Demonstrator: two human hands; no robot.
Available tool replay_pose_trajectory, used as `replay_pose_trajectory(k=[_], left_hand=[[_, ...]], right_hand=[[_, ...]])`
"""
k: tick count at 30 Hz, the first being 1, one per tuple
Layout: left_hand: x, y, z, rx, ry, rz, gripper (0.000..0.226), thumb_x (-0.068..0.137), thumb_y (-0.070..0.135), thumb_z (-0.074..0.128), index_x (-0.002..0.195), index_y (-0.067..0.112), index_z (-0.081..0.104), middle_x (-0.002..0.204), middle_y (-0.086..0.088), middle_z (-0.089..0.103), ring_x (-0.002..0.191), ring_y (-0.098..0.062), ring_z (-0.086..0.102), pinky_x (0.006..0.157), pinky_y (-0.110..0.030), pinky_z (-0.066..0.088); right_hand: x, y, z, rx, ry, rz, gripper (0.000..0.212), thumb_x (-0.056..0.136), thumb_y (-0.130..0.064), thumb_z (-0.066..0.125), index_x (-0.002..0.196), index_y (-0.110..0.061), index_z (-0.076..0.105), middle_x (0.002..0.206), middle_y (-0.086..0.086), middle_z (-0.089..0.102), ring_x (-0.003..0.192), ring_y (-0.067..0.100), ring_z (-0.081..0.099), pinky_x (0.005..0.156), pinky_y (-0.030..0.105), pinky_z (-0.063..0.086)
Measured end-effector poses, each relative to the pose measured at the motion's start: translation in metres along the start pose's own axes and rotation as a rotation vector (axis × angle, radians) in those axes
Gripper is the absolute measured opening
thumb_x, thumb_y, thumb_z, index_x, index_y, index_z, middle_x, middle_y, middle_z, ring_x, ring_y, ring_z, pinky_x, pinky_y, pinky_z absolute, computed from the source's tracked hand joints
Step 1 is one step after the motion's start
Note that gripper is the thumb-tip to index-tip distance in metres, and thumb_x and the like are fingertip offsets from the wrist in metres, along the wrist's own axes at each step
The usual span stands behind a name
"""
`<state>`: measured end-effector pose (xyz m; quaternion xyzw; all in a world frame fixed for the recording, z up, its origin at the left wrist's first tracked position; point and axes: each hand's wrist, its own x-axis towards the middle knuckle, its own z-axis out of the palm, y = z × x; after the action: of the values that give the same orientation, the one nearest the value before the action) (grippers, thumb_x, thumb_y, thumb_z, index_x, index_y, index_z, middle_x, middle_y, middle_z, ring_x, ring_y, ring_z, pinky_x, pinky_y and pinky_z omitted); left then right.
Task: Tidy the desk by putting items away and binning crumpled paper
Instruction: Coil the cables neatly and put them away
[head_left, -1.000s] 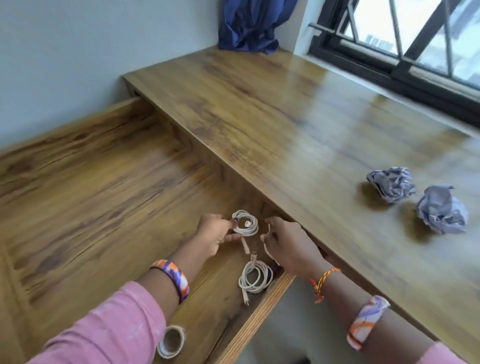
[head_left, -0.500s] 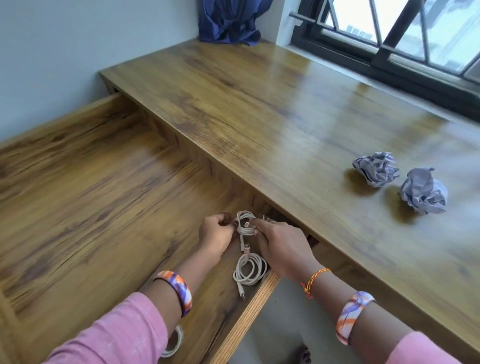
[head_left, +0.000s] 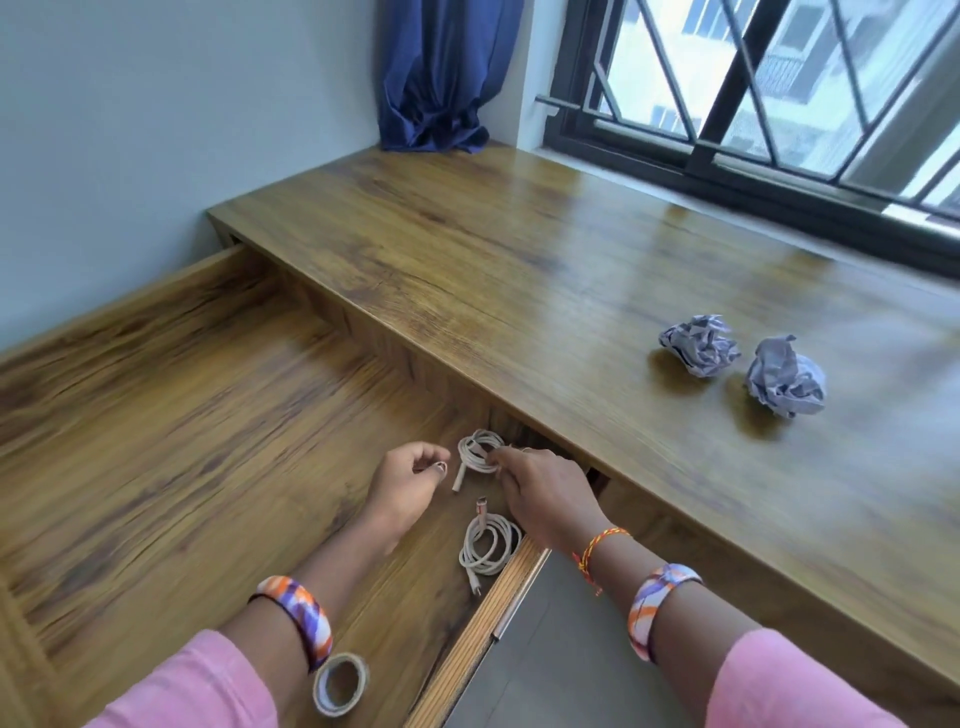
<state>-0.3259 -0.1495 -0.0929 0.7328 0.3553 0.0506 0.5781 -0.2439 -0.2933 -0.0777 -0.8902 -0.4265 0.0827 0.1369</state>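
Reaching into the open drawer (head_left: 156, 415), both hands work at the far coiled white cable (head_left: 479, 453). The right hand (head_left: 545, 493) has its fingers (head_left: 501, 457) pinched on the coil. The left hand (head_left: 405, 483) sits just beside the coil, fingers curled loosely together and holding nothing I can see.

Two coiled cables lie in the drawer. The near coiled cable (head_left: 488, 545) rests by the drawer's front edge, apart from both hands. One roll of tape (head_left: 340, 683) lies in the drawer too, close to the left sleeve.

Two balls of crumpled paper sit on the surface (head_left: 519, 260), well away from the drawer. The left paper ball (head_left: 698, 344) and the right paper ball (head_left: 787, 375) are just beside each other.

I think the cables are light and bendy. A coil can flop open, so it is best to pinch it across all its loops. The paper balls look very light and soft. They should squash easily, so a gentle grab around the whole ball should do. They are not yet in a bin, and no bin shows.
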Motion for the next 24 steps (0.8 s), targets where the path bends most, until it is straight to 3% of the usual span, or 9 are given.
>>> replay_pose_trajectory(k=[4, 6, 8, 10, 12, 14, 17, 21, 24], left_hand=[[-0.026, 0.001, -0.01, 0.073, -0.077, 0.028, 0.03, 0.092, 0.003, 0.047, 0.077, 0.023, 0.063, 0.092, -0.011, 0.067, 0.083, -0.021, 0.057, 0.073, -0.034, 0.047], [-0.039, 0.005, -0.009, 0.084, -0.147, 0.047, 0.029, 0.093, 0.002, 0.045, 0.077, 0.019, 0.063, 0.09, -0.012, 0.067, 0.081, -0.021, 0.056, 0.069, -0.031, 0.044], [-0.054, 0.009, -0.003, 0.15, -0.242, 0.061, 0.027, 0.094, 0.004, 0.045, 0.076, 0.015, 0.062, 0.084, -0.012, 0.066, 0.072, -0.019, 0.057, 0.062, -0.027, 0.043], [-0.066, 0.009, 0.004, 0.261, -0.351, 0.06, 0.028, 0.094, 0.007, 0.046, 0.069, 0.013, 0.057, 0.073, -0.01, 0.06, 0.057, -0.013, 0.053, 0.05, -0.022, 0.038], [-0.077, 0.006, 0.009, 0.37, -0.442, 0.07, 0.03, 0.092, 0.008, 0.047, 0.063, 0.015, 0.052, 0.063, -0.012, 0.054, 0.049, -0.018, 0.05, 0.047, -0.023, 0.034], [-0.084, 0.001, 0.013, 0.506, -0.421, 0.147, 0.029, 0.087, 0.01, 0.051, 0.059, 0.02, 0.054, 0.071, -0.023, 0.063, 0.065, -0.036, 0.062, 0.054, -0.027, 0.038], [-0.101, 0.001, 0.017, 0.681, -0.334, 0.236, 0.029, 0.084, 0.009, 0.053, 0.058, 0.022, 0.058, 0.085, -0.014, 0.07, 0.086, -0.031, 0.065, 0.064, -0.031, 0.044], [-0.128, -0.006, 0.014, 0.62, -0.265, 0.264, 0.014, 0.08, 0.001, 0.054, 0.07, 0.005, 0.063, 0.074, -0.012, 0.062, 0.066, -0.023, 0.053, 0.059, -0.033, 0.041], [-0.151, -0.02, -0.006, 0.53, -0.309, 0.288, 0.022, 0.081, -0.003, 0.046, 0.077, 0.0, 0.066, 0.068, -0.012, 0.062, 0.059, -0.022, 0.05, 0.052, -0.032, 0.038]], right_hand=[[-0.019, -0.016, -0.002, 0.033, 0.047, -0.005, 0.043, 0.095, -0.015, 0.038, 0.138, -0.016, 0.037, 0.118, 0.011, 0.062, 0.106, 0.03, 0.056, 0.086, 0.039, 0.046], [-0.037, -0.024, 0.0, -0.021, 0.055, -0.008, 0.049, 0.093, -0.014, 0.04, 0.141, -0.014, 0.03, 0.119, 0.011, 0.06, 0.111, 0.03, 0.053, 0.095, 0.037, 0.038], [-0.057, -0.027, 0.003, -0.083, 0.062, -0.012, 0.046, 0.091, -0.013, 0.042, 0.136, -0.014, 0.036, 0.123, 0.01, 0.058, 0.122, 0.028, 0.047, 0.106, 0.034, 0.025], [-0.077, -0.03, 0.004, -0.094, 0.007, -0.006, 0.04, 0.094, -0.014, 0.039, 0.134, -0.017, 0.04, 0.137, 0.006, 0.047, 0.139, 0.022, 0.028, 0.113, 0.038, 0.012], [-0.099, -0.036, 0.002, -0.09, -0.089, 0.021, 0.047, 0.097, -0.015, 0.035, 0.143, -0.021, 0.029, 0.153, 0.0, 0.026, 0.145, 0.017, 0.011, 0.115, 0.044, 0.007], [-0.119, -0.046, -0.001, -0.104, -0.167, 0.04, 0.059, 0.095, -0.011, 0.036, 0.148, -0.024, 0.014, 0.158, -0.003, 0.009, 0.146, 0.018, 0.008, 0.114, 0.047, 0.012], [-0.143, -0.061, -0.001, -0.119, -0.245, 0.107, 0.074, 0.09, -0.004, 0.04, 0.149, -0.031, 0.005, 0.159, -0.002, -0.001, 0.145, 0.018, 0.012, 0.108, 0.046, 0.025], [-0.168, -0.092, 0.0, -0.196, -0.255, 0.113, 0.066, 0.089, -0.003, 0.04, 0.146, -0.031, 0.022, 0.158, 0.006, 0.008, 0.144, 0.02, 0.016, 0.102, 0.045, 0.032], [-0.18, -0.12, 0.011, -0.201, -0.235, 0.081, 0.058, 0.088, -0.005, 0.042, 0.141, -0.025, 0.033, 0.156, 0.007, 0.015, 0.142, 0.021, 0.022, 0.099, 0.045, 0.038]])
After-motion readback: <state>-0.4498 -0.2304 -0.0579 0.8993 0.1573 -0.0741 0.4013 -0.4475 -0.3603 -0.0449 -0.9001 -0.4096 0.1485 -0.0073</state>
